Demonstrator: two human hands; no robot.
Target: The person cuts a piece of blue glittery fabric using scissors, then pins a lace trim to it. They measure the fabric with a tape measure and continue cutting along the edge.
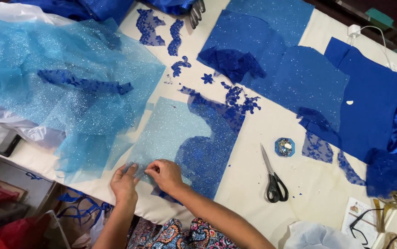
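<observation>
Both hands pinch the near edge of a light blue glittery fabric on the desk: left hand, right hand. Scissors lie right of the fabric.

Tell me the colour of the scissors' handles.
Black, on the scissors lying right of both hands; seen in the head view.

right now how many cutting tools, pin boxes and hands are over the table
scissors: 1
small blue pin box: 1
hands on the light blue glitter tulle: 2, left hand and right hand
total: 4
</observation>
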